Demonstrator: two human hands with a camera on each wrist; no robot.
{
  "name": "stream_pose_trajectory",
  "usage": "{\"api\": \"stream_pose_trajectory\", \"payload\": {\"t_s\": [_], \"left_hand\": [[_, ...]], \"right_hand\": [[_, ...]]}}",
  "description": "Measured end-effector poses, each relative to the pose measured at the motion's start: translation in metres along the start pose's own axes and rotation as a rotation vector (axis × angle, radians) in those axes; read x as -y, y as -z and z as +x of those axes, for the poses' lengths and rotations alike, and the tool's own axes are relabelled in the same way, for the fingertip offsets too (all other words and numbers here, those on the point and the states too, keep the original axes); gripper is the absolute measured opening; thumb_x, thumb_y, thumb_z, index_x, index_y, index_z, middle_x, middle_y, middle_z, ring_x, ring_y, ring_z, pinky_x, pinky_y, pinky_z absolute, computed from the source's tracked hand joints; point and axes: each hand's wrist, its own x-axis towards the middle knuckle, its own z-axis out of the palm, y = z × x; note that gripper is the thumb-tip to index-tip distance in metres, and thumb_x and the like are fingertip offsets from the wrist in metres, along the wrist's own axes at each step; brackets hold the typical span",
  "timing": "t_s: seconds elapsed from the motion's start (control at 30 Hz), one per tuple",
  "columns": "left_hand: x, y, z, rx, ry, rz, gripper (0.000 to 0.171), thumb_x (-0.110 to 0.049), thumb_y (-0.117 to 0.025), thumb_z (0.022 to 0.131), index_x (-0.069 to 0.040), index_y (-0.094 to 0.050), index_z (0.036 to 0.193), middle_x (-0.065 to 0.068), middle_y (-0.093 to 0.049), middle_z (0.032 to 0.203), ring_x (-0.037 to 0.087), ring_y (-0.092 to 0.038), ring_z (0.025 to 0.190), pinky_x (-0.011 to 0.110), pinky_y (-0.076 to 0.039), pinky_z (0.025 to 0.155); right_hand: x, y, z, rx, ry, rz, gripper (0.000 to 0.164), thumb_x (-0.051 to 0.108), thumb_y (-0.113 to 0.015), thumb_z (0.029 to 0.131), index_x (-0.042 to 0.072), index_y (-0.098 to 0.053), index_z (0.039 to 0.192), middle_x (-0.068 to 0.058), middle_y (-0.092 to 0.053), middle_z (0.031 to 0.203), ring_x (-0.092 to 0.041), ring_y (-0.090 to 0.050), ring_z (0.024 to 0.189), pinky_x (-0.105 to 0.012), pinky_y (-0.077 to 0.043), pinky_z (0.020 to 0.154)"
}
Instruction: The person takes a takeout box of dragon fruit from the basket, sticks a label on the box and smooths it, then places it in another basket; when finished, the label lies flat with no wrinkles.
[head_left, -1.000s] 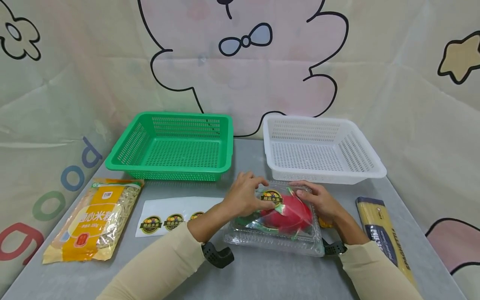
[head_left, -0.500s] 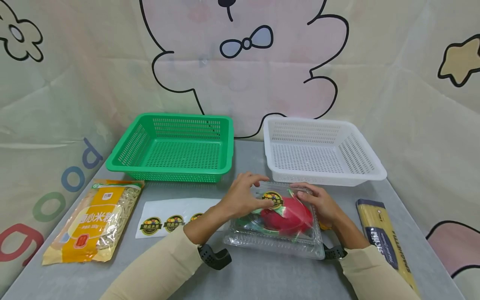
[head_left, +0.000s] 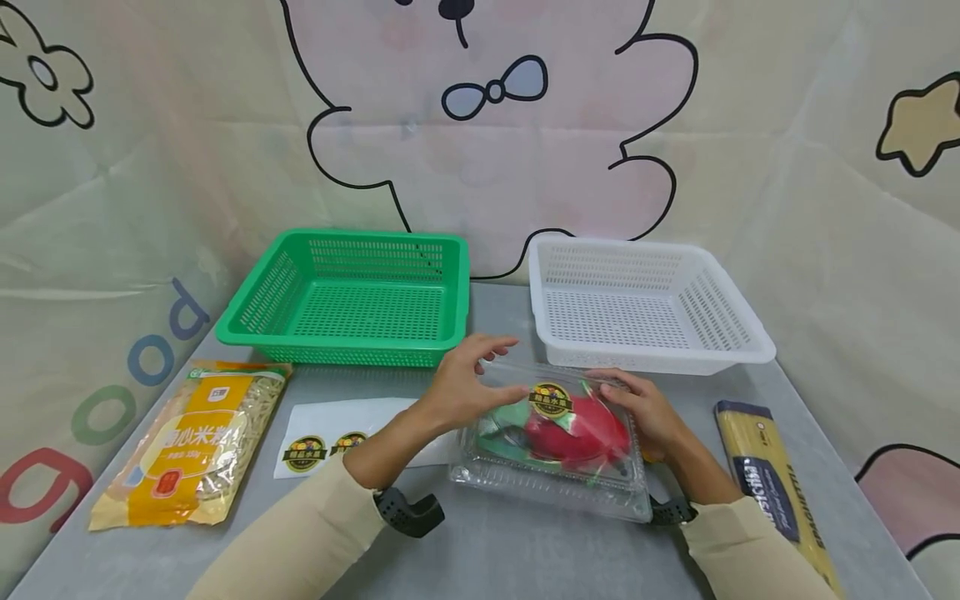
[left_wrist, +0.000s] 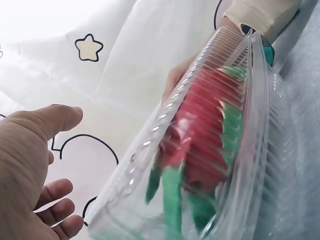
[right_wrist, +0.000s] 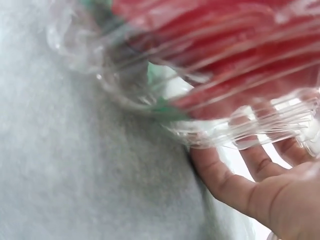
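Observation:
A clear plastic clamshell box (head_left: 547, 496) stands on the table before me, with a red dragon fruit (head_left: 581, 433) with green tips inside. On its lid lies a round black-and-gold sticker (head_left: 551, 400). My right hand (head_left: 648, 412) holds the box's right side, thumb on the lid and fingers toward the far edge; in the right wrist view its fingers (right_wrist: 220, 175) lie against the plastic. My left hand (head_left: 461, 387) is spread at the box's left, its thumb near the sticker. The left wrist view shows that hand (left_wrist: 30, 165) apart from the box.
A white sheet of similar stickers (head_left: 360, 410) lies left of the box, partly under my forearm. Behind stand a green basket (head_left: 352, 354) and a white basket (head_left: 645, 358). A noodle bag (head_left: 195, 450) lies left, a spaghetti pack (head_left: 772, 483) right. Something yellow (head_left: 651, 455) shows beneath my right hand.
My left hand has drawn back to the left from the sticker on the lid, which is now in full view. My right hand keeps its place on the box.

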Motion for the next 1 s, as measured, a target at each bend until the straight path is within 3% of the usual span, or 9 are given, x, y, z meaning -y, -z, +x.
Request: {"api": "stream_pose_trajectory", "payload": {"t_s": [0.23,0.4,0.67,0.8,1.0], "left_hand": [[0.002,0.022,-0.006,-0.037,-0.007,-0.013,0.063,-0.026,-0.081,0.079,-0.015,-0.057,0.135,-0.001,-0.055,0.121,0.016,-0.048,0.11,0.047,-0.045,0.085],[0.003,0.036,-0.011,-0.045,0.003,-0.011,0.064,-0.025,-0.08,0.08,-0.016,-0.054,0.138,-0.002,-0.054,0.124,0.016,-0.048,0.108,0.042,-0.044,0.085],[0.006,0.057,-0.017,-0.098,-0.003,-0.007,0.063,-0.023,-0.08,0.08,-0.012,-0.054,0.137,0.008,-0.055,0.123,0.03,-0.049,0.107,0.049,-0.044,0.083],[0.01,0.07,-0.021,-0.138,-0.006,-0.001,0.064,-0.021,-0.08,0.079,-0.012,-0.055,0.137,0.005,-0.055,0.121,0.026,-0.05,0.106,0.048,-0.044,0.082],[0.016,0.087,-0.027,-0.162,0.041,0.015,0.068,-0.024,-0.08,0.079,-0.016,-0.051,0.14,0.003,-0.053,0.125,0.021,-0.047,0.106,0.048,-0.043,0.082]], "right_hand": [[-0.001,-0.002,0.0,-0.011,0.025,0.049,0.035,0.018,-0.049,0.102,-0.003,-0.053,0.131,-0.003,-0.062,0.116,-0.019,-0.064,0.096,-0.041,-0.055,0.073],[-0.002,-0.002,0.0,0.0,0.037,0.09,0.033,0.016,-0.048,0.103,-0.002,-0.055,0.13,-0.005,-0.062,0.117,-0.02,-0.065,0.096,-0.041,-0.055,0.073],[0.0,-0.005,-0.001,0.03,0.048,0.148,0.032,0.014,-0.046,0.103,-0.002,-0.055,0.13,-0.008,-0.063,0.115,-0.022,-0.066,0.096,-0.042,-0.055,0.072],[0.002,-0.006,-0.002,0.044,0.049,0.164,0.031,0.013,-0.045,0.104,0.0,-0.057,0.129,-0.007,-0.064,0.112,-0.023,-0.066,0.094,-0.042,-0.056,0.071],[0.004,-0.005,-0.004,0.023,0.04,0.15,0.03,0.014,-0.046,0.104,0.002,-0.059,0.127,-0.005,-0.065,0.109,-0.022,-0.067,0.093,-0.042,-0.056,0.07]]}}
